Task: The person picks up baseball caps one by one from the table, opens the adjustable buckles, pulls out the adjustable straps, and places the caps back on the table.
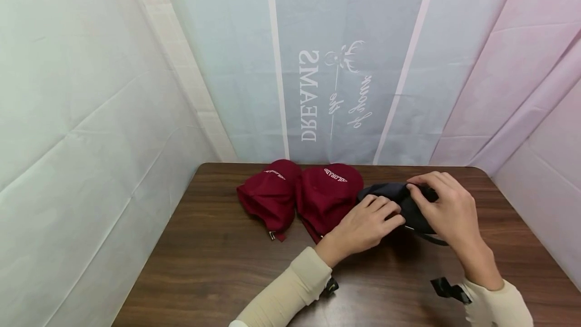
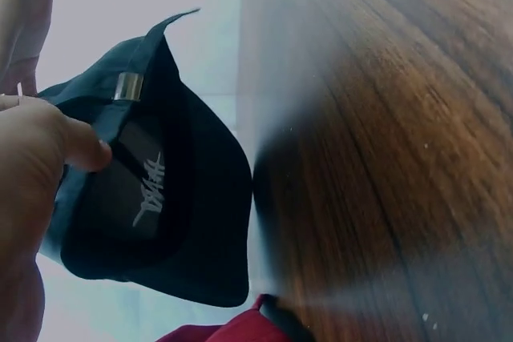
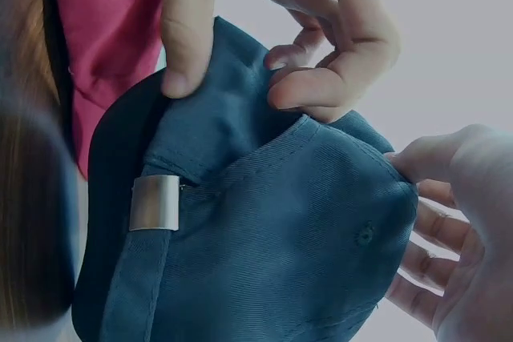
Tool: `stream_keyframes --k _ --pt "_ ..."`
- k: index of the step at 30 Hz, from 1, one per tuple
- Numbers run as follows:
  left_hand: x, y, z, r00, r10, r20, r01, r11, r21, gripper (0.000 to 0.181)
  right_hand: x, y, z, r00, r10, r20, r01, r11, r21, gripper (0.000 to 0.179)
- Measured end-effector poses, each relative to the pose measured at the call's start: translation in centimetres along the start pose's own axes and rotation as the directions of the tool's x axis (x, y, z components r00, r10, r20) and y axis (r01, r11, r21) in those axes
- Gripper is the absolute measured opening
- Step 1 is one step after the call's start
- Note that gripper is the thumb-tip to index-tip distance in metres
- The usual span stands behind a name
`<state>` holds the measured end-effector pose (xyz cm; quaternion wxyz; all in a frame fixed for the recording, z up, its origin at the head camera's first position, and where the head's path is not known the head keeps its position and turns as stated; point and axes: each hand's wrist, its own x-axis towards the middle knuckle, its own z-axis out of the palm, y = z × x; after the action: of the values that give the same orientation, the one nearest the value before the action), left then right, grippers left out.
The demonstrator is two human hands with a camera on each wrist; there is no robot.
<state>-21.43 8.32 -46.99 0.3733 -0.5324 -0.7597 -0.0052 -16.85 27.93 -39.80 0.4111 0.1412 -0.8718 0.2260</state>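
Both hands are on a dark navy baseball cap (image 1: 415, 216) at the right of the table. The left hand (image 1: 366, 223) pinches its edge between thumb and fingers near the back strap, where a metal buckle (image 3: 155, 203) shows. On the crown's far side, the right hand (image 1: 447, 208) grips the cloth with thumb and fingers. In the left wrist view the cap's open underside faces the camera, and white script lettering (image 2: 151, 190) shows inside. Just left of the dark cap lies a red cap (image 1: 333, 191) marked COLORADO.
A second red cap (image 1: 272, 193) lies to the left of the first, near the back edge of the brown wooden table (image 1: 218, 266). Printed cloth (image 1: 336, 14) hangs behind the table, and pale cloth walls stand at both sides. Black straps (image 1: 449, 289) hang by the sleeves.
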Motion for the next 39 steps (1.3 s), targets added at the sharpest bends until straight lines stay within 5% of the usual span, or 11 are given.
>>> stream_keyframes --k 10,15,19,27,32,36,39 --pt "-0.6 -0.2 0.5 0.996 -0.074 0.047 0.071 0.996 0.061 0.027 0.2 -0.1 0.0 1.000 0.013 -0.010 -0.013 1.000 0.028 0.020" --pt "-0.6 -0.4 0.7 0.995 -0.097 -0.030 0.099 0.992 0.081 0.026 0.3 -0.2 -0.1 1.000 0.022 -0.015 -0.021 0.999 0.039 0.019" --pt "-0.4 -0.6 0.5 0.988 -0.103 -0.114 0.106 0.994 0.017 0.024 0.3 -0.1 -0.1 1.000 0.025 -0.013 -0.025 0.999 0.042 0.020" --pt "0.1 -0.5 -0.1 0.964 -0.198 -0.179 0.173 0.974 -0.149 0.018 0.1 -0.3 0.0 1.000 0.000 -0.006 0.000 0.998 0.064 0.024" --pt "0.5 -0.5 -0.6 0.936 -0.287 -0.205 0.238 0.943 -0.232 0.016 -0.1 -0.4 0.1 0.998 -0.033 -0.046 0.038 0.993 0.108 0.027" --pt "0.9 -0.6 -1.3 0.914 -0.338 -0.223 0.267 0.917 -0.295 0.012 -0.2 -0.6 0.2 0.991 -0.072 -0.109 0.087 0.986 0.144 0.014" --pt "1.2 -0.7 -1.8 0.900 -0.369 -0.233 0.282 0.899 -0.334 0.010 -0.3 -0.9 0.2 0.981 -0.109 -0.161 0.132 0.981 0.140 0.035"
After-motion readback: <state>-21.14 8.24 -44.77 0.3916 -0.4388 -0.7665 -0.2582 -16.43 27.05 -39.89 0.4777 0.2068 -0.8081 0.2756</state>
